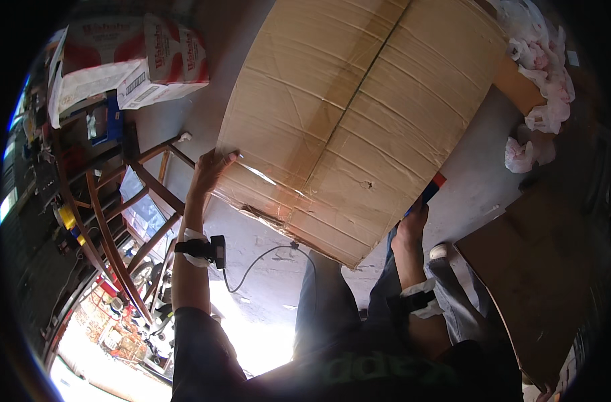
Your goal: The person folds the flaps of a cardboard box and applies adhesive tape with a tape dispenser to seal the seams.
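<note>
A large creased cardboard box [345, 115] with brown tape along its seam fills the upper middle of the view, tilted, its near end torn. My left hand [212, 171] grips the box's left edge, the thumb lying on top near a shiny strip of loose tape. At the right edge, my right hand [413, 221] is closed around a blue and red object [432, 188], partly hidden beneath the cardboard; what it is cannot be told. Both wrists wear black straps over white wraps, and a cable hangs from the device on the left one.
Left of me stand a wooden frame [155, 186] and red-and-white cartons [129, 55]. White plastic bags [541, 65] lie at the upper right. Another person's leg [453, 296] is close on my right, beside a big cardboard sheet [531, 281].
</note>
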A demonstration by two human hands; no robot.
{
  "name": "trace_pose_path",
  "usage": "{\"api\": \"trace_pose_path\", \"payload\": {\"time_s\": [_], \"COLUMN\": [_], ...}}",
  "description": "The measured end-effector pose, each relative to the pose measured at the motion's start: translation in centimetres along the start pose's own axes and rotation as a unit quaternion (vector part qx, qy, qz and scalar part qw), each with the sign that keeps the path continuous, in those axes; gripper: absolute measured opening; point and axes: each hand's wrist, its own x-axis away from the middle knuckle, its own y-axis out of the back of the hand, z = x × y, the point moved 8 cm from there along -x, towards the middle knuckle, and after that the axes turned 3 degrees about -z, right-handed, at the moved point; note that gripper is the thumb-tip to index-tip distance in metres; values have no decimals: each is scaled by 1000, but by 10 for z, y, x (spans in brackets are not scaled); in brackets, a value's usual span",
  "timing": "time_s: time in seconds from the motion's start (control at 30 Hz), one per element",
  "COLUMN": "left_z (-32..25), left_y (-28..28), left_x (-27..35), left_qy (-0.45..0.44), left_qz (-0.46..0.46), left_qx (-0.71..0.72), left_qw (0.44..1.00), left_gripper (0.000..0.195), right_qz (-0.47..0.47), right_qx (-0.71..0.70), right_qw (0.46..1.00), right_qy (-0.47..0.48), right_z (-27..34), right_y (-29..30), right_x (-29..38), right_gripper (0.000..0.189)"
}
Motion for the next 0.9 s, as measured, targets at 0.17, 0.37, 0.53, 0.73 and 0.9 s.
{"api": "trace_pose_path", "payload": {"time_s": [0.17,0.37,0.53,0.73,0.9], "left_z": [-17,-24,-84,-174,-192], "left_y": [1,-46,-42,-130,-155], "left_x": [25,56,113,143,156], "left_qy": [-23,19,-147,17,27], "left_qz": [-130,-139,-336,174,286], "left_qx": [63,117,94,538,472], "left_qw": [989,983,926,825,834], "left_gripper": [55,55,55,53,47], "right_qz": [4,-107,65,334,362], "right_qx": [-121,312,355,361,373], "right_qw": [993,873,860,829,828], "right_qy": [-8,358,360,265,212], "right_z": [124,246,291,277,266], "right_y": [-64,-74,-48,-52,-44], "right_x": [-4,-31,83,173,159], "right_gripper": [42,40,27,34,35]}}
